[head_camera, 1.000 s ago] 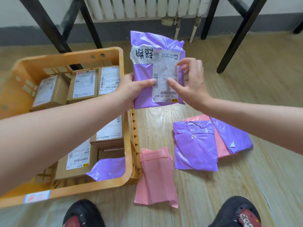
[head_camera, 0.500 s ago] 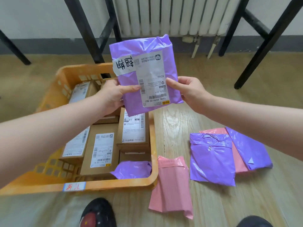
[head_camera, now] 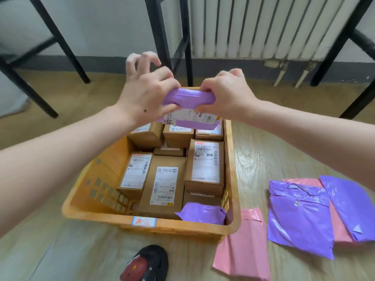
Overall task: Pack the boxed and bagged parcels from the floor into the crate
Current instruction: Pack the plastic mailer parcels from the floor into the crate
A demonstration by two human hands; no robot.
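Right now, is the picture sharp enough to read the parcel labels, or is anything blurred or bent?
Head view, centre: motion blur smears the left hand and the label on the held purple bag; box labels in the crate show barcodes, small print unreadable. Head view, edges: the radiator ribs splay from wide-angle distortion; light is soft, no harsh glare.

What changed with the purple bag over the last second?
The purple bag, earlier upright with its label facing the camera, was tipped over and carried above the far end of the crate. Left hand and right hand still grip it. Floor bags and boxes stayed put.
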